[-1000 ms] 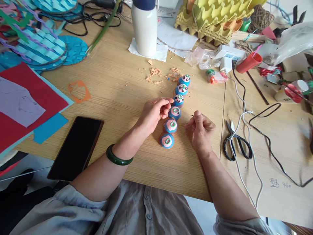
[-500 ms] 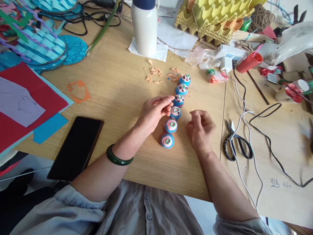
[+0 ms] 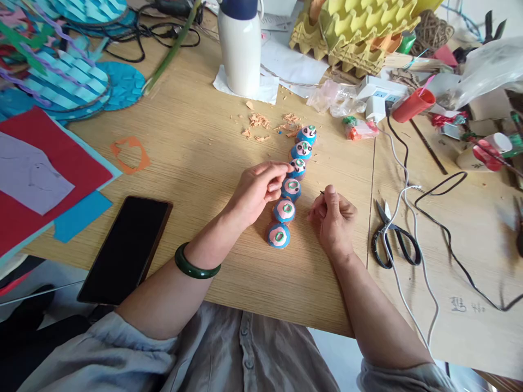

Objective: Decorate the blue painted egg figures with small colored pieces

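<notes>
A row of several small blue domes [image 3: 284, 210] with pink tops and green rings runs away from me across the table. The farther domes also carry small black pieces. My left hand [image 3: 261, 182] reaches in from the left, thumb and forefinger pinched at the edge of the third dome [image 3: 297, 169] from the far end. Whether anything is between those fingertips I cannot make out. To the right of the row, my right hand [image 3: 335, 220] is closed, with a tiny dark bit [image 3: 322, 192] at its thumb and forefinger. The rest of its grip is hidden.
Scissors [image 3: 393, 237] lie right of my right hand among white and black cables [image 3: 443, 228]. A phone [image 3: 126, 247] rests near the left front edge. Behind stand a white bottle [image 3: 240, 54] and yellow egg trays [image 3: 347, 32]. Orange shavings [image 3: 259, 121] are scattered beyond the row.
My right hand has turned slightly, its thumb now raised and a dark bit showing at the fingertips. My left fingertips remain by the third dome. The whole view has shifted slightly.
</notes>
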Demonstrator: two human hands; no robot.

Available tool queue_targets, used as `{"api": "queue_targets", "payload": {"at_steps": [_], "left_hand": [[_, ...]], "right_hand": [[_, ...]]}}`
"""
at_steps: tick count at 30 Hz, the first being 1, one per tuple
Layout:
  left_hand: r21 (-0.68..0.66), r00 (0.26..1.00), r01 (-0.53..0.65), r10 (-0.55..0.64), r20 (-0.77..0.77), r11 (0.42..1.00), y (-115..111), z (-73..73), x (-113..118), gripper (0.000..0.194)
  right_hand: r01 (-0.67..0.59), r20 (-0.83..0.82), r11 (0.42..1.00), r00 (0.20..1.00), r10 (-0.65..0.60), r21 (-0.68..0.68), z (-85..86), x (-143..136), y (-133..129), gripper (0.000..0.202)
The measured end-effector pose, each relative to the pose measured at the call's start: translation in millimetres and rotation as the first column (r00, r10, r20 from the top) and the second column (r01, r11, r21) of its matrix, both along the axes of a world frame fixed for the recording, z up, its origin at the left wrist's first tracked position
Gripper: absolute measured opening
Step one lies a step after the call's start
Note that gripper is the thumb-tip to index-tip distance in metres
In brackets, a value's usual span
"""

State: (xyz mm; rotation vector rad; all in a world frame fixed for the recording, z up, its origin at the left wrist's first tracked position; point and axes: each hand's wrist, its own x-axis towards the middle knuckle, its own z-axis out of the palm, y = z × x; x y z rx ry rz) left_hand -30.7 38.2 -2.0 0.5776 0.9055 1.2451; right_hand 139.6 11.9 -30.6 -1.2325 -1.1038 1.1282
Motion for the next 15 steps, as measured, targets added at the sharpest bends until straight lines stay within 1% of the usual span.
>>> {"api": "queue_targets", "payload": {"at_steps": [1, 3, 5, 7, 9, 11, 13, 15], "left_hand": [[0.038, 0.996, 0.026, -0.023, -0.082, 0.999, -2, 0.3, 1, 0.009], [0.131, 0.962, 0.082, -0.045, -0.269, 0.988, -7, 0.4, 2, 0.018], [0.236, 0.898, 0.162, -0.044, -0.438, 0.958, -11, -0.5, 4, 0.027], [0.309, 0.833, 0.247, -0.038, -0.552, 0.918, -13, -2.5, 4, 0.031], [0.350, 0.791, 0.312, -0.037, -0.611, 0.883, -14, -5.1, 5, 0.029], [0.383, 0.773, 0.344, -0.027, -0.634, 0.857, -15, -7.0, 6, 0.021], [0.420, 0.768, 0.344, 0.006, -0.640, 0.840, -15, -7.3, 7, 0.017], [0.448, 0.772, 0.321, 0.044, -0.635, 0.835, -15, -6.2, 8, 0.020]], "right_hand": [[-0.005, 0.001, 1.000, 1.000, 0.005, 0.002, 0.3, 0, -1, 0.056], [-0.019, 0.009, 1.000, 1.000, 0.019, 0.019, 0.9, -1, -2, 0.056], [-0.048, 0.014, 0.998, 0.999, 0.047, 0.030, 1.1, -1, -4, 0.055], [-0.074, 0.017, 0.997, 0.997, 0.074, 0.037, 1.0, -1, -6, 0.054], [-0.098, 0.018, 0.994, 0.995, 0.097, 0.041, 0.9, -1, -7, 0.054], [-0.128, 0.010, 0.991, 0.992, 0.128, 0.043, 1.3, -2, -7, 0.055], [-0.154, -0.009, 0.987, 0.988, 0.154, 0.040, 2.1, -3, -7, 0.055], [-0.131, -0.031, 0.990, 0.991, 0.132, 0.048, 3.1, -3, -6, 0.055]]}}
